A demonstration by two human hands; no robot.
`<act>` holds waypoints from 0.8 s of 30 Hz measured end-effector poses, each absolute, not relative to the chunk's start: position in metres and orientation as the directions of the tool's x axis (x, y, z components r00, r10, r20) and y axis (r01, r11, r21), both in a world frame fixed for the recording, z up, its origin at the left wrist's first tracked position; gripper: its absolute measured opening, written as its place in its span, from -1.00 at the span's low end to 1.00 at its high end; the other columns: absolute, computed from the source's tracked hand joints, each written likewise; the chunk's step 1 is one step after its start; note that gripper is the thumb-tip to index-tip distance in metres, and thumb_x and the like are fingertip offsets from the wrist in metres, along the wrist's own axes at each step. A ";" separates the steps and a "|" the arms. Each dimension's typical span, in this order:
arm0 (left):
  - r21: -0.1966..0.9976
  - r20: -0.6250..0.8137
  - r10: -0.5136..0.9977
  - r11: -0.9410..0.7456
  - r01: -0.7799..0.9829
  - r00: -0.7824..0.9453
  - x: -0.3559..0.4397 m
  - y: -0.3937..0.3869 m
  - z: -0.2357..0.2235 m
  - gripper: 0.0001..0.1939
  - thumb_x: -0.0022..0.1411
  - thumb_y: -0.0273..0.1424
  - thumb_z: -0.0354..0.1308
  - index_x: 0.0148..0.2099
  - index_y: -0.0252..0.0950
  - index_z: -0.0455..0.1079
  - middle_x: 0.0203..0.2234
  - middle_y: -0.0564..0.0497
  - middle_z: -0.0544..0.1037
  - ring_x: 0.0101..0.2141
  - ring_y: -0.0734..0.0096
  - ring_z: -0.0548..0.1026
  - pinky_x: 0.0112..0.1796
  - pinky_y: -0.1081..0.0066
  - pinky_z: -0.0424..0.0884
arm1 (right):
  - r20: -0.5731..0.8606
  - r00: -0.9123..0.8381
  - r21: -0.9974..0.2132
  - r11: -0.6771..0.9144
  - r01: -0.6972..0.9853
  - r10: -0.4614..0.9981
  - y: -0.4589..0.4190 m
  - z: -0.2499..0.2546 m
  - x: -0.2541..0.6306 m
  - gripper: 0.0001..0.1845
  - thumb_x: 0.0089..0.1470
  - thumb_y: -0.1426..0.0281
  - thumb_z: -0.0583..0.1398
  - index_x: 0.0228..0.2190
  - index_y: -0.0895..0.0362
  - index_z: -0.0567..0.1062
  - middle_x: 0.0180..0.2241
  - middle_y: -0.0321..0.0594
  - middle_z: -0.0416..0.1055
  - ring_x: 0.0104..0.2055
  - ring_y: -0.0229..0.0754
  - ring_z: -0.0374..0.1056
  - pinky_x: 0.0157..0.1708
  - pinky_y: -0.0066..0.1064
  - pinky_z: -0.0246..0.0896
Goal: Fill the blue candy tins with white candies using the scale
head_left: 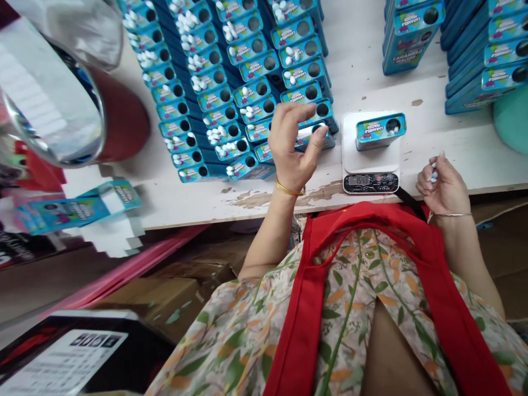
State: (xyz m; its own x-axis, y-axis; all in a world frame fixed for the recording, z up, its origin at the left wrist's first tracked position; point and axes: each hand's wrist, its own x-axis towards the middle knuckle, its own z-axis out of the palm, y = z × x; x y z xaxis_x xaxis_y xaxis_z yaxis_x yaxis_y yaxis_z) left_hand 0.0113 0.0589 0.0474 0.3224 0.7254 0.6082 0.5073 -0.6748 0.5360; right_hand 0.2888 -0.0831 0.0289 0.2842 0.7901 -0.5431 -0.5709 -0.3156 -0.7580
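Left fingers (300,114) parted, right fingers (424,178) clutching pellets (434,175), tin (376,132) on scale (369,161), "CARAMELO", probably "MACIZO"

White tabletop (357,82): surface marked by brown bare patches along front edge; smaller spots scattered farther back. Left half occupied by four columns of blue tins (258,67), stood upright and closely packed. Digital scale (350,157) placed just right of columns, near front edge, display panel faced to front. Second group of tins (406,55) set at back; third group (466,100) stood at far right, adjoined by turquoise container (511,124). Dark red canister (121,113) positioned at left end.
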 end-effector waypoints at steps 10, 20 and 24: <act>0.503 0.335 0.843 -0.538 0.676 0.422 0.015 0.056 0.037 -0.46 0.46 0.12 -0.26 0.18 -0.03 0.30 -0.01 -0.09 0.52 0.11 0.10 0.43 0.07 -0.05 0.41 | -0.531 0.269 -0.787 -0.349 -0.509 0.804 -0.082 0.033 0.285 -0.51 -0.04 0.04 0.47 -0.38 0.06 0.37 -0.63 -0.44 0.15 -0.65 -0.41 -0.04 -0.67 -0.49 -0.25; 0.525 0.314 0.735 -0.662 0.535 0.601 0.041 0.063 0.036 -0.35 0.40 0.17 -0.14 0.25 -0.16 0.28 0.07 -0.16 0.50 0.09 0.06 0.40 0.09 -0.01 0.34 | -0.307 0.319 -0.930 -0.212 -0.299 0.897 -0.036 0.074 0.260 -0.52 -0.02 0.02 0.45 -0.46 0.08 0.40 -0.72 -0.45 0.12 -0.71 -0.45 -0.08 -0.68 -0.51 -0.33; 0.373 0.209 0.609 -0.773 0.514 0.765 0.068 0.070 0.046 -0.37 0.41 0.08 -0.02 0.29 -0.24 0.28 0.04 -0.20 0.51 0.05 0.04 0.43 0.02 0.10 0.34 | -0.313 0.300 -0.918 -0.206 -0.337 0.901 -0.024 0.078 0.257 -0.49 -0.03 -0.01 0.45 -0.44 0.11 0.39 -0.71 -0.45 0.10 -0.70 -0.47 -0.09 -0.68 -0.53 -0.32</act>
State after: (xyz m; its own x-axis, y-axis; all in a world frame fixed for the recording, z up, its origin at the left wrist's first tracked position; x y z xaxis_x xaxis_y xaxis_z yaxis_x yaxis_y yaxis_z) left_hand 0.0681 0.0695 0.0465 0.7649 0.6094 0.2088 0.5137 -0.7726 0.3731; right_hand 0.2572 -0.0238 0.0783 0.3003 0.9011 -0.3128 -0.3375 -0.2064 -0.9184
